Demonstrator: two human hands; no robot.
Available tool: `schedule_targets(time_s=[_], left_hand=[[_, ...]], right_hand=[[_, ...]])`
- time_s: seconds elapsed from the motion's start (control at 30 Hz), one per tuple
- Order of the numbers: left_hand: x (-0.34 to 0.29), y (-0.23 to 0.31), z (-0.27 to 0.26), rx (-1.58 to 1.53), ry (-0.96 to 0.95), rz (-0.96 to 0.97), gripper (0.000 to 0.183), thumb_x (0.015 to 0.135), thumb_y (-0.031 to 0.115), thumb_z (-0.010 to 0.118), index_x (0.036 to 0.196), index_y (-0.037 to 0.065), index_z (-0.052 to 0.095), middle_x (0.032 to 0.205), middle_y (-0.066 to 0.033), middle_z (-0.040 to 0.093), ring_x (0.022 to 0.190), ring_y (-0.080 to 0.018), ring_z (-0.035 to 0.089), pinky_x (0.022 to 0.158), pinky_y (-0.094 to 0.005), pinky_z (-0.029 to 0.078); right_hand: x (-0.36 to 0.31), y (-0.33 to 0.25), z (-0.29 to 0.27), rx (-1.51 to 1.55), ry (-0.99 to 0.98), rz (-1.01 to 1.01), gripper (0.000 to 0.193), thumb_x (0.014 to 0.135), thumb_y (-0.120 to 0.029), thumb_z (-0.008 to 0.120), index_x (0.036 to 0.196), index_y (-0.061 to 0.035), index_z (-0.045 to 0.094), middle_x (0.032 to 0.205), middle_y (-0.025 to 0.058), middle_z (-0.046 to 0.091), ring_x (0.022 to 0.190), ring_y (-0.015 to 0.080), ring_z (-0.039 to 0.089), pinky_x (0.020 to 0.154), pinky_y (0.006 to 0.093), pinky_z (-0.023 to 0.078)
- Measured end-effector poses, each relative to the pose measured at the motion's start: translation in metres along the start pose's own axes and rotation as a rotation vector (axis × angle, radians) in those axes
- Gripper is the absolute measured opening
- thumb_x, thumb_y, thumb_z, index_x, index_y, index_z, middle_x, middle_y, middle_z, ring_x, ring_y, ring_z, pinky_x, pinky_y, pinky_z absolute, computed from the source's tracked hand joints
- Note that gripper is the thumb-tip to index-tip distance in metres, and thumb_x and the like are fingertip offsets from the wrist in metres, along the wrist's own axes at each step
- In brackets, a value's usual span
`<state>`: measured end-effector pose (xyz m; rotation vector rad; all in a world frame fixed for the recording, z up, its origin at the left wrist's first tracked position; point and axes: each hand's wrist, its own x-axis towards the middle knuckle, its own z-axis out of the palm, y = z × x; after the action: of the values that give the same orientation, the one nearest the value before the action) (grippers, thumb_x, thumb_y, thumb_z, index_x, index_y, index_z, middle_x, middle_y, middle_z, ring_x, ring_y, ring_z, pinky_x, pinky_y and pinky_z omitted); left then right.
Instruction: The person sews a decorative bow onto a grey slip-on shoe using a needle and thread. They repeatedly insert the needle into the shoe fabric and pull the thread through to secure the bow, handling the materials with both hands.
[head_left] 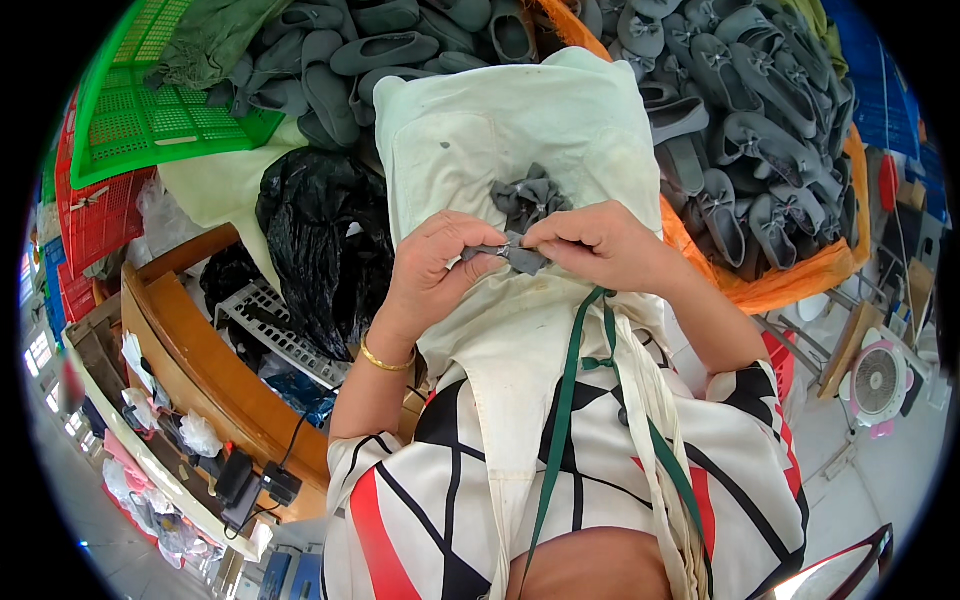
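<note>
Over my lap lies a pale greenish-white cloth. My left hand and my right hand meet at its middle, both closed in a pinch on one small grey fabric bow. The left thumb and fingers grip its left side, the right fingers its upper right part. A small shiny spot shows at its centre between the fingertips. Just beyond, a little heap of grey bows rests on the cloth.
Grey slip-on shoes are piled at the far left. An orange sack at right holds grey shoes with bows. Black plastic bag, green basket and wooden furniture stand left. A fan is at right.
</note>
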<state>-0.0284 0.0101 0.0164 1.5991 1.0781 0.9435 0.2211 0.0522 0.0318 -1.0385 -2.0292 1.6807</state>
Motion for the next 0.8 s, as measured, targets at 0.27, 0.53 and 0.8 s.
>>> schedule_targets(time_s=[0.27, 0.53, 0.8], left_hand=[[-0.012, -0.013, 0.011, -0.291, 0.027, -0.096, 0.021, 0.082, -0.002, 0.074, 0.102, 0.003, 0.071, 0.096, -0.0055, 0.069, 0.084, -0.0161, 0.063, 0.074, -0.027, 0.049], [-0.023, -0.019, 0.024, -0.453, 0.011, -0.147, 0.02, 0.083, -0.002, 0.073, 0.102, 0.003, 0.071, 0.096, -0.0044, 0.069, 0.086, -0.0141, 0.061, 0.078, -0.0269, 0.047], [-0.019, -0.012, 0.023, -0.269, -0.053, -0.085, 0.017, 0.085, -0.001, 0.073, 0.102, 0.001, 0.069, 0.095, -0.005, 0.068, 0.084, -0.0132, 0.059, 0.076, -0.026, 0.046]], right_hand=[[-0.001, 0.011, 0.012, 0.241, -0.028, -0.015, 0.013, 0.096, -0.004, 0.059, 0.107, -0.0058, 0.066, 0.091, 0.0033, 0.068, 0.079, 0.0128, 0.06, 0.075, 0.0255, 0.048], [-0.003, 0.013, 0.021, 0.258, -0.027, -0.06, 0.007, 0.097, -0.005, 0.059, 0.103, -0.0056, 0.063, 0.086, 0.0029, 0.065, 0.076, 0.0123, 0.057, 0.073, 0.0247, 0.047], [-0.006, 0.0, 0.017, 0.244, -0.088, 0.142, 0.003, 0.097, -0.007, 0.059, 0.097, -0.0041, 0.06, 0.081, 0.0024, 0.06, 0.068, 0.0091, 0.054, 0.063, 0.0249, 0.045]])
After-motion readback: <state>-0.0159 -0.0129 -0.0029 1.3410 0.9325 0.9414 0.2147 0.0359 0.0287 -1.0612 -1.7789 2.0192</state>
